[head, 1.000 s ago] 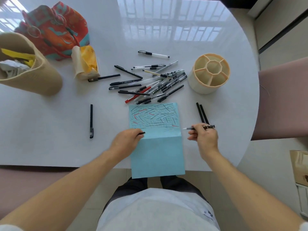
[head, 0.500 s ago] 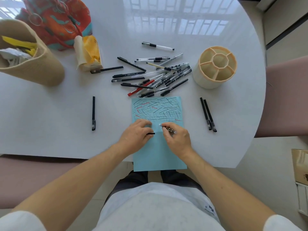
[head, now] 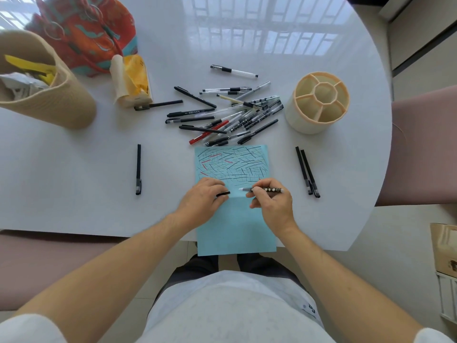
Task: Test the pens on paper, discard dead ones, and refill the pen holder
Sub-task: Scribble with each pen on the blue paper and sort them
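- Blue paper (head: 236, 226) lies flat at the near edge of the white tabletop (head: 74, 194), its near end hanging past the rim; its far half is covered with short black strokes and a few red ones.
- Left hand (head: 201, 200) rests on the left part of the paper, fingers curled around a small black pen cap (head: 223, 193) that sticks out toward the right.
- Right hand (head: 273, 201) grips a dotted black pen (head: 265, 190) with a pale tip; the pen lies nearly level, tip pointing left toward the cap, just above the paper at the lower edge of the strokes. Whether the tip touches the paper cannot be told.
- Pile of pens (head: 230, 117), mostly black or clear with one red, lies loose just beyond the far edge of the paper.
- Pen holder (head: 319, 102), cream and round with a centre well ringed by compartments, stands to the right of the pile; no pens show in it.
- Two black pens (head: 308, 172) lie side by side, touching, right of the paper.
- One black pen (head: 138, 169) lies alone, well apart, left of the paper.
- Beige bin (head: 44, 95) at far left holds crumpled paper and yellow scraps.
- Yellow tissue pack (head: 131, 82) and a patterned orange bag (head: 86, 33) sit behind it.
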